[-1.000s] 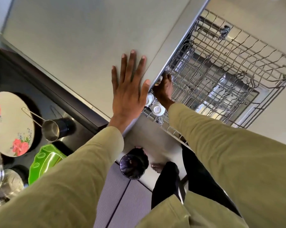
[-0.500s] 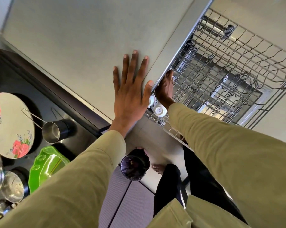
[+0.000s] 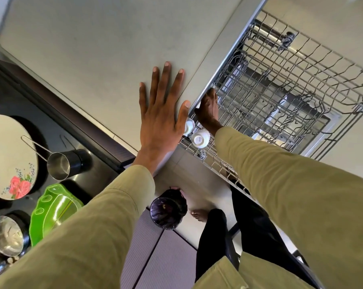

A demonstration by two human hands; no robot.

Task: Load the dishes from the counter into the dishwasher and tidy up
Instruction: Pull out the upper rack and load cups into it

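Rack (image 3: 291,84) mostly bare wire from centre toward 3 o'clock, open room there; two white cups (image 3: 200,138) crowd its 8 o'clock corner, just beside right hand (image 3: 207,110). Left hand (image 3: 161,113) flat on grey panel (image 3: 97,51). Desk (image 3: 57,130) at 9 o'clock crowded: floral plate (image 3: 7,157), steel measuring cup (image 3: 58,168), green dish (image 3: 51,209). Bin (image 3: 168,209) on floor at 6 o'clock

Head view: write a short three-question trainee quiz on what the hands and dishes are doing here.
1. True or false: the left hand lies flat on the pale counter.
2. Where is the right hand? A) on the green bowl B) at the dishwasher rack C) holding the steel cup
3. Fill in: two white cups sit upside down in the ____.

Key: 1 true; 2 B; 3 rack.
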